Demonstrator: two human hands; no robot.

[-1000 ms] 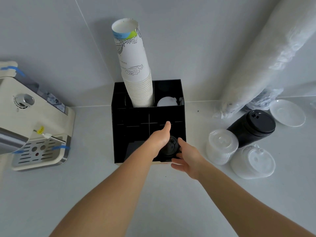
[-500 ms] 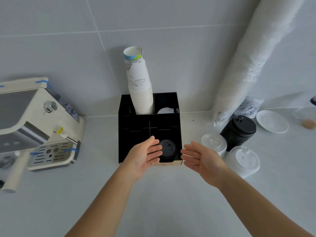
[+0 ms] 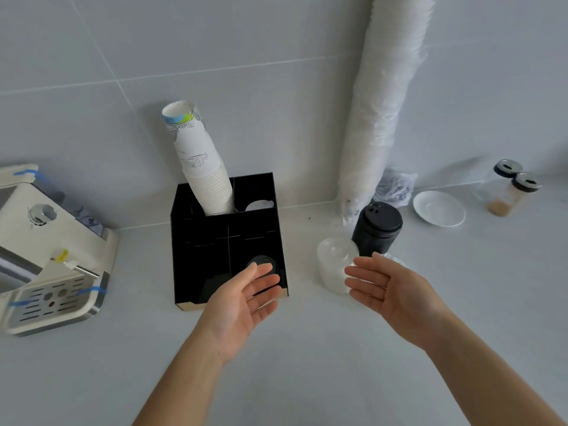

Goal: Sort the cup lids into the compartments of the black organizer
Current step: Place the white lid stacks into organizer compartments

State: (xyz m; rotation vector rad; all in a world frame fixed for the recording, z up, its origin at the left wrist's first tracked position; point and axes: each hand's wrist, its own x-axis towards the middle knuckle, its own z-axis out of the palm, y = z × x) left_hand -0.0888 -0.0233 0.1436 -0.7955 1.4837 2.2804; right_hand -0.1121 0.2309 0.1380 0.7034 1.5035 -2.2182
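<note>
black lids (image 3: 262, 263) in organizer (image 3: 196, 256), beside empty left grip (image 3: 242, 298)

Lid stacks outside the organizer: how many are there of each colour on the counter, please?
Black lid stacks: 1
Clear lid stacks: 2, one beside the black one, one mostly hidden behind the right hand
Total: 3
</note>
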